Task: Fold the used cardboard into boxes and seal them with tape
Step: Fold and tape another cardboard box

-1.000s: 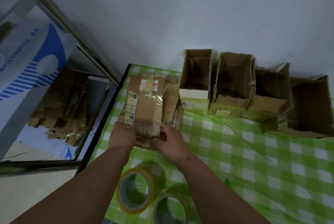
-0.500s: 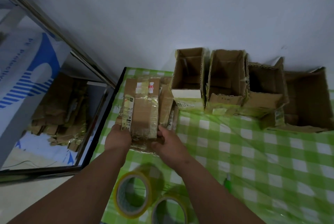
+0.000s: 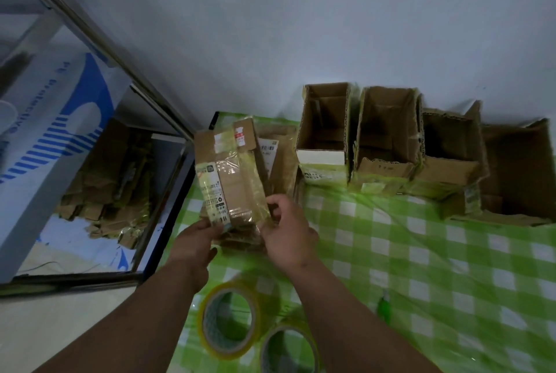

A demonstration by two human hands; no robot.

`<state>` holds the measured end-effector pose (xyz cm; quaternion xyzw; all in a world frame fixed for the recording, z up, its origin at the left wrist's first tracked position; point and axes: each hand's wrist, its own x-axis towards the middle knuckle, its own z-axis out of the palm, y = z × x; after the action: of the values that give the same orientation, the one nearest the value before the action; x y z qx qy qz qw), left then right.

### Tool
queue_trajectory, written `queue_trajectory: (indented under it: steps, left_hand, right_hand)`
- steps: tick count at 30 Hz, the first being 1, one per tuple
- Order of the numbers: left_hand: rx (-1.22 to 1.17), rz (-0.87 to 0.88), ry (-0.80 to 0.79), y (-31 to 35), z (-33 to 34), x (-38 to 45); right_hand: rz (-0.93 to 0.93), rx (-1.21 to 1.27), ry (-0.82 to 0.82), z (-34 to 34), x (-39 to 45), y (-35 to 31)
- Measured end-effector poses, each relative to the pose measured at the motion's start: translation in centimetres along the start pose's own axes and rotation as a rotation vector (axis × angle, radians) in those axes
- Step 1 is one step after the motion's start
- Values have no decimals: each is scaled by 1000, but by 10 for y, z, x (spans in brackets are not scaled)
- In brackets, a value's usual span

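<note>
Over the stack, flattened cardboard pinched between both hands' fingers.

You're facing a plain pale wall, dim light. Table w/ green-white check cloth sits against it. Metal-framed glass panel leans at your left, pale floor below

A table covered by a green-and-white checked cloth is shown. Four open cardboard boxes are ranged along its far edge, flattened cardboard at left, two tape rolls nearest.
</note>
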<state>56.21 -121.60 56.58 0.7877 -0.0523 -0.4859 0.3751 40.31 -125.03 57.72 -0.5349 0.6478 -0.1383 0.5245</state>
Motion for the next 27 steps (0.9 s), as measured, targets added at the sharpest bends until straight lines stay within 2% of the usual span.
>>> queue_trajectory:
  steps: [5,8,13,21,24,27]
  left_hand:
    - [-14,19,-75,5,10,-11]
    - [-51,-8,-147,9,6,-13]
    - [-88,-40,-207,12,-2,-15]
    - [-67,-27,-216,19,0,-15]
    - [-30,4,-144,19,-2,-14]
    - [-144,72,59,30,-7,-13]
  right_hand:
    - [-24,54,74,-9,2,-5]
    - [-14,75,47,-16,5,-5]
    - [-47,-63,-67,-18,4,-13]
    - [-137,-154,4,-14,5,-17]
    - [-167,-166,102,-14,9,-12]
    - [-253,-93,125,-14,10,-9]
